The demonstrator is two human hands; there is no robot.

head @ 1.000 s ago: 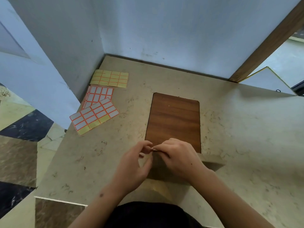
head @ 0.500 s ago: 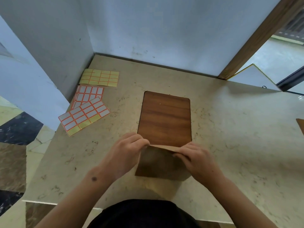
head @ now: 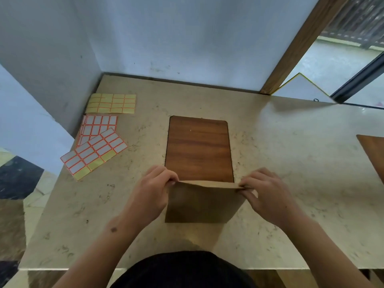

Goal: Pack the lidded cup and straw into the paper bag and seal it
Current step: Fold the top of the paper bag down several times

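A brown paper bag stands on the near end of a wooden board, its top edge folded flat. My left hand pinches the top left corner of the bag. At the top right corner, my right hand pinches the same edge. The bag's near face is toward me and hides whatever is inside. No cup or straw is visible.
Three sheets of label stickers lie at the left of the stone counter, near the wall corner. A second wooden board pokes in at the right edge. Walls close off the back and left.
My hands have moved apart from the middle of the bag's top edge out to its two corners. The top edge now lies stretched flat between them.
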